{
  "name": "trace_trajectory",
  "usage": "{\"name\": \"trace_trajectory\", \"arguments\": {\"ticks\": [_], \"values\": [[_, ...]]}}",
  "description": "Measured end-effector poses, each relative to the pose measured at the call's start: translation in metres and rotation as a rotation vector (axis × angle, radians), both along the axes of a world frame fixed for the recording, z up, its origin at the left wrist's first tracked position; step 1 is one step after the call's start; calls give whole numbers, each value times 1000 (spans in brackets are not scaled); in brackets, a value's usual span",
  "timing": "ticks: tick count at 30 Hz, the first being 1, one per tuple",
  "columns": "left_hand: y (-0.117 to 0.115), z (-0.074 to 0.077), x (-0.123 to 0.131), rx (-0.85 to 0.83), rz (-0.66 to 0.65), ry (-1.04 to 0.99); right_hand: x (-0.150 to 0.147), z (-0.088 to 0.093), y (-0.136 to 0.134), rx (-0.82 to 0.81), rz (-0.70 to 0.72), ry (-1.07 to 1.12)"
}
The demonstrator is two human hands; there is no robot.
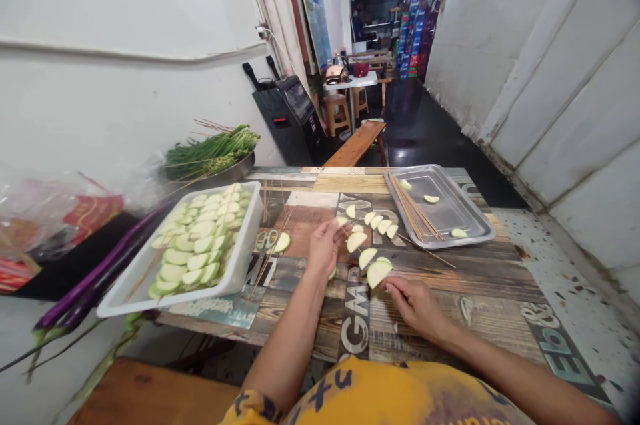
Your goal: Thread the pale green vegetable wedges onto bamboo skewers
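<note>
My left hand (325,245) is closed in a pinch on a thin wooden skewer, beside a small pale slice at its fingertips. Along this skewer sit several half-round, green-skinned vegetable slices (367,258). At the near end, the fingers of my right hand (413,305) pinch the edge of a larger vegetable slice (379,273). Just beyond lies another skewer threaded with pale slices (383,226), its bare stick (430,254) pointing right. Scissors (264,245) and a round slice (283,242) rest left of my left hand.
A white tray (255,225) heaped with slices stands left, by long purple eggplants (100,272) and a bowl (243,168) of green stalks. At right, a metal tray (480,228) holds bare skewers (413,208) and a few slices. A bench (356,144) stands beyond the table.
</note>
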State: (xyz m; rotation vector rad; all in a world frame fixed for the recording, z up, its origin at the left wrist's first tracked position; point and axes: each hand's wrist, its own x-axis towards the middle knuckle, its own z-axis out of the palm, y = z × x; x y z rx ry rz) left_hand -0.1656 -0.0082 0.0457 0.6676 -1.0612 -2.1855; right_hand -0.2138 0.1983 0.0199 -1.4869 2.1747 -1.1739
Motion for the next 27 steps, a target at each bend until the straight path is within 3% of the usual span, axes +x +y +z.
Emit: {"name": "trace_trajectory", "arguments": {"ticks": [27], "values": [[0, -7, -3, 4, 38, 29, 0, 5, -5, -38, 5, -83]]}}
